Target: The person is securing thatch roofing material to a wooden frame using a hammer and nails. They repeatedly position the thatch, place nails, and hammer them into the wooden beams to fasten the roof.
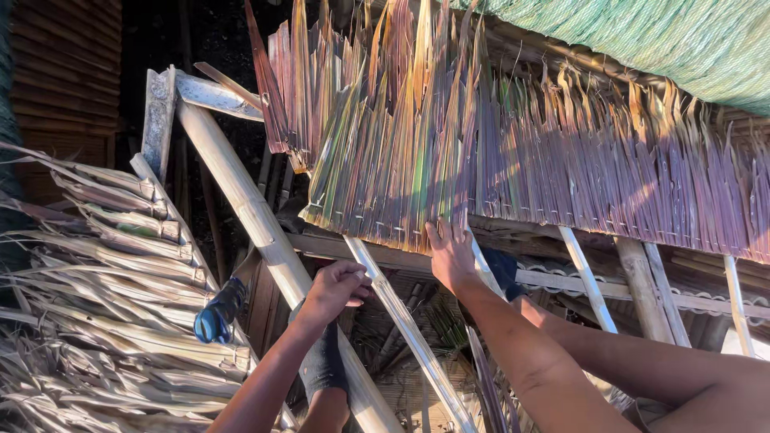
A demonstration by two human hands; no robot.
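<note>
Left hand [335,290] fingers closed round thin pale split-bamboo slat [401,321] — right hand [451,255] fingers spread, pressing stitched panel of dried multicoloured palm leaves [417,176]; next needs steady alignment.

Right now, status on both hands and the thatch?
Left hand closed around thin strip. Right hand flat on thatch panel edge. Bamboo pole alongside, nothing blocking.
</note>
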